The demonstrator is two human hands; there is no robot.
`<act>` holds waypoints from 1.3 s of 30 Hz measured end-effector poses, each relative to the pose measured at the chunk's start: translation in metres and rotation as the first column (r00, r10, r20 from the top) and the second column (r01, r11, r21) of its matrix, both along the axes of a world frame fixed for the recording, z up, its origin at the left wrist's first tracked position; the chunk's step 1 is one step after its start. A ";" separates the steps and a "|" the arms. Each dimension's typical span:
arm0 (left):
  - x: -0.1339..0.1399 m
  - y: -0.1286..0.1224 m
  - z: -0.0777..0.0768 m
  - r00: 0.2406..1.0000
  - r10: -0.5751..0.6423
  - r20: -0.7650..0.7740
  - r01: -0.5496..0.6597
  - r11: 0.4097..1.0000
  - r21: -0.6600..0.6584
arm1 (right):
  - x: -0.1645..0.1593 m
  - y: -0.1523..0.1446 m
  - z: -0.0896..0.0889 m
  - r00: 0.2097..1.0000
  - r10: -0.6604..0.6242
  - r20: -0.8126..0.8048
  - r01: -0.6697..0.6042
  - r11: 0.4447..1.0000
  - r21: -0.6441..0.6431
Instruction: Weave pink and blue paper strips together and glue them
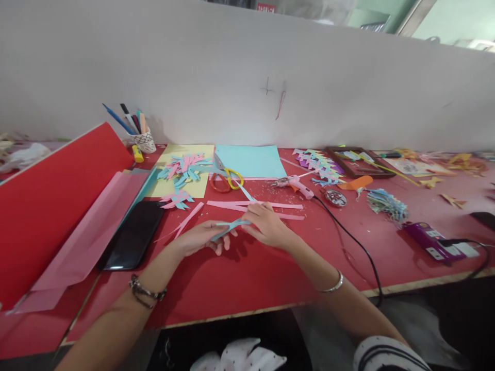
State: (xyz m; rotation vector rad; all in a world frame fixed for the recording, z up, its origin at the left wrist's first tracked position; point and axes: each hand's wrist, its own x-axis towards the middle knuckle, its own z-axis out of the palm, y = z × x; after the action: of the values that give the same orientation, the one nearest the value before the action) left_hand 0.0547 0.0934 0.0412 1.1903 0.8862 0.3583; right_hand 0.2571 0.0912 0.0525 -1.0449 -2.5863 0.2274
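A light blue paper strip [231, 226] stretches between my two hands, above the red tabletop. My left hand [204, 238] is closed on its left end, the other fingers curled below. My right hand [266, 225] pinches the strip's right end; those fingertips partly hide it. Just beyond the right hand lie long pink paper strips [224, 205], and another light blue strip [245, 191] slants toward it. A folded pink strip [189, 220] rests near my left hand. Red-and-yellow-handled scissors [234, 179] lie farther back.
A pink glue gun [296, 184] with a black cord lies right of centre. Cut paper pieces [185, 167] are heaped on a yellow sheet, beside a blue sheet [251, 161]. A black phone [135, 236] is at left, a purple power strip [429, 242] at right.
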 end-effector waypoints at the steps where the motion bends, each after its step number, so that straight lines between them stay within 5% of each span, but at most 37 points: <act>1: 0.000 0.000 0.000 1.000 0.000 -0.002 0.000 1.000 0.000 | 0.000 -0.001 0.000 1.000 0.012 -0.012 -0.012 1.000 -0.006; 15: 0.006 -0.005 0.002 0.997 -0.074 0.038 0.074 0.997 -0.007 | -0.013 -0.009 -0.003 0.997 -0.080 -0.018 0.079 0.995 -0.066; 22: 0.006 -0.007 0.001 0.997 -0.070 0.035 0.070 0.998 0.006 | -0.012 -0.010 -0.005 0.991 -0.029 -0.131 0.013 0.992 -0.122; 29: 0.011 -0.006 0.001 0.994 -0.008 -0.109 0.040 0.952 0.304 | -0.011 -0.006 -0.008 0.978 -0.082 -0.191 0.059 0.991 -0.122; 39: 0.009 -0.001 -0.001 0.967 0.247 -0.063 -0.176 0.825 0.537 | -0.011 -0.003 -0.008 0.948 -0.261 -0.181 0.228 0.956 -0.183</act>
State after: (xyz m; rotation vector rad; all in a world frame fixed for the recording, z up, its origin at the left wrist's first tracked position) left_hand 0.0636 0.0922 0.0399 1.6422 1.0765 0.7503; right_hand 0.2463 0.0882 0.0445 -1.3142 -2.2602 0.4591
